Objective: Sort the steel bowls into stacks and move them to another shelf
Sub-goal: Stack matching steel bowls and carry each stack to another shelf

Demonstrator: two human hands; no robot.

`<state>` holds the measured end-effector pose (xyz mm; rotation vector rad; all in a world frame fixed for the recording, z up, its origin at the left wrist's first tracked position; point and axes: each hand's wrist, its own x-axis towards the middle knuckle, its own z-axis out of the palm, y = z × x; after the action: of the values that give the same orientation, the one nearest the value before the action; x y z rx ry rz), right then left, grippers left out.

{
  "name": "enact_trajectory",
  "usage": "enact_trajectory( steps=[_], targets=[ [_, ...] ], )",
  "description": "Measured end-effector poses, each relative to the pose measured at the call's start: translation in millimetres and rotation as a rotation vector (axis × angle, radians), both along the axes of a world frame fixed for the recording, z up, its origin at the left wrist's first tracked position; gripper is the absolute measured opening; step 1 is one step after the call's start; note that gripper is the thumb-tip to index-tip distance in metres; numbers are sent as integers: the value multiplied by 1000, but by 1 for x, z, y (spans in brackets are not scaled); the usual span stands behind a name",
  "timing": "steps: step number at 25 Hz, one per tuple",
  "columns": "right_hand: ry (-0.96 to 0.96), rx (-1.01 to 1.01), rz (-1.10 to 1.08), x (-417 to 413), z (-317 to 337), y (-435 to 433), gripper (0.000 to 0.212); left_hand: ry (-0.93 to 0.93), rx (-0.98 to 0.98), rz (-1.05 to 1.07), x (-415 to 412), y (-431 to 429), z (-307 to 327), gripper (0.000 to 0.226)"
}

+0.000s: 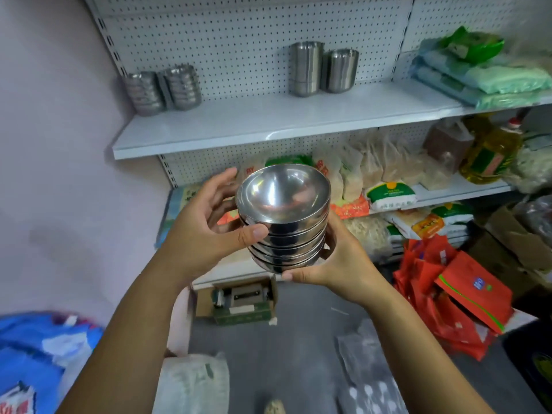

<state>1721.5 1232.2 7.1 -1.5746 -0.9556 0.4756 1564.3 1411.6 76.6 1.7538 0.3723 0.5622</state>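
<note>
A stack of several nested steel bowls (283,216) is held in the air in front of the shelving, tilted a little toward me. My left hand (209,231) grips its left side with the thumb across the front rims. My right hand (334,258) cups the bottom and right side. On the white upper shelf (268,121), two stacks of steel bowls (162,89) stand at the far left by the pegboard. Two stacks of taller steel cups (324,68) stand near the shelf's middle.
Green and blue bags (484,73) fill the upper shelf's right end. The lower shelf holds grain packets (388,195) and an oil bottle (490,153). On the floor lie a cardboard box (239,300), red bags (454,294), grey sacks and blue bedding (35,354).
</note>
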Motion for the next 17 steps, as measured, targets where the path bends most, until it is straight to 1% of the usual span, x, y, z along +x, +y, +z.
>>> enact_trajectory(
  steps=[4, 7, 11, 17],
  targets=[
    [17, 12, -52, 37, 3, 67, 110, 16, 69, -45, 42, 78, 9, 122],
    [23, 7, -61, 60, 1, 106, 108, 26, 91, -60, 64, 117, 8, 120],
    [-5, 2, -20, 92, 0, 169, 108, 36, 125, 32, 90, 169, 1, 113],
    [10, 16, 80, 155, 12, 279, 96, 44, 203, 193, 135, 261, 10, 107]
  ],
)
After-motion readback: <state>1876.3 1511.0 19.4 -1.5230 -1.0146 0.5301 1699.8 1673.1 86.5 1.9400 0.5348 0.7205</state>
